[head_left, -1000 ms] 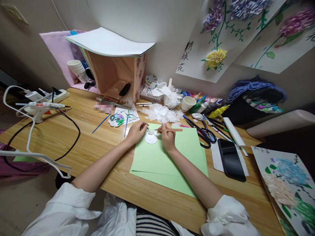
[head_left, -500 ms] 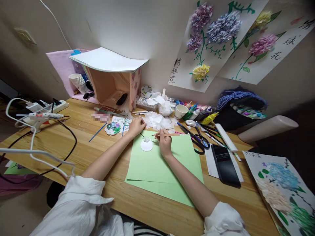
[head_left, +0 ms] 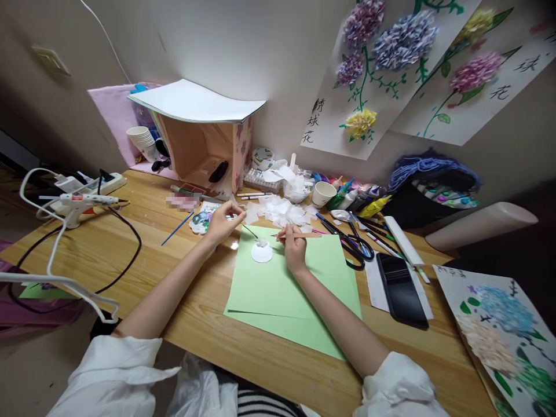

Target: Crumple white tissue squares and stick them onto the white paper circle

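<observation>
My left hand (head_left: 226, 223) is raised over the wooden table by the green sheet's upper left corner, thumb and finger pinched together. A thin dark stick (head_left: 250, 232) lies below its fingertips; whether they touch it I cannot tell. The stick's lower end meets a small crumpled white tuft (head_left: 261, 242) on a white paper disc (head_left: 261, 253). This disc rests on light green paper (head_left: 278, 289). Just right of it, my right hand (head_left: 295, 249) grips a slim tan pointed tool (head_left: 309, 234), its tip pointing left at the tuft.
White paper pieces (head_left: 282, 209) lie behind the green paper. Black scissors (head_left: 358, 255) and a phone (head_left: 402, 289) are on the right. A glue gun (head_left: 76, 205) with trailing cables stands left. A paper cup (head_left: 324, 194) and paint bottles (head_left: 347, 200) line the back.
My left hand has moved left, away from the disc, leaving more of the dark stick visible. My right hand still holds the tan tool near the tuft. The view has shifted slightly.
</observation>
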`<act>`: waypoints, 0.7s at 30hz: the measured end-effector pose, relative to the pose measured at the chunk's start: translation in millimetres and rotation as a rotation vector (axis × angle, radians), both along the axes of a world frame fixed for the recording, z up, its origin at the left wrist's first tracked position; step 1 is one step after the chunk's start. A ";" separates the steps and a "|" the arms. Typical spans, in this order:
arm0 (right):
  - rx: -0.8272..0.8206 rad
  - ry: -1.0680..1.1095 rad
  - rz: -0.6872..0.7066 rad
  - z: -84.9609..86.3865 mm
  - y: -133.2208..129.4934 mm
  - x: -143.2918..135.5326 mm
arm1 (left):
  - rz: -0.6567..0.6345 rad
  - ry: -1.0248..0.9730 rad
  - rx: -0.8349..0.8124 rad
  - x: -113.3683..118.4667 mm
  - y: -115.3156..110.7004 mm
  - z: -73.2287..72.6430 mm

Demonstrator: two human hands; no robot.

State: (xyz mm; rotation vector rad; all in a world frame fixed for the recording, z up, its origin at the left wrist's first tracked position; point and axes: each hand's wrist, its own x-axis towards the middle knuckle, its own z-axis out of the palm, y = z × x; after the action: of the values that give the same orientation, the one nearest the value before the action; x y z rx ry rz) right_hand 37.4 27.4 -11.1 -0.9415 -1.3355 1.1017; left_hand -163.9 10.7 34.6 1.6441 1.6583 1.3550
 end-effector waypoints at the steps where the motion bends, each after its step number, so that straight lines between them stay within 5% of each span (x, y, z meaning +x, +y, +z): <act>1: 0.017 -0.018 0.031 0.5 -1.7 0.3 | -0.054 -0.071 -0.056 -1.5 -6.8 -2.7; 6: 0.084 -0.115 0.092 1.5 -7.0 0.8 | -0.346 -0.233 -0.347 2.3 -27.7 -8.2; 14: -0.027 0.045 -0.219 0.2 9.3 7.9 | -0.455 0.233 -0.186 39.7 -6.4 -1.0; 21: 0.036 -0.035 -0.025 0.5 5.3 10.1 | -0.426 0.559 -0.135 48.8 3.5 -5.4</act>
State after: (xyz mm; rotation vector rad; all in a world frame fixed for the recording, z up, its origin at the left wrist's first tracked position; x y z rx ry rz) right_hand 47.5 32.7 -10.7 -0.9520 -1.3644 1.0431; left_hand -115.1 14.2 29.2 2.2607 1.4950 0.5951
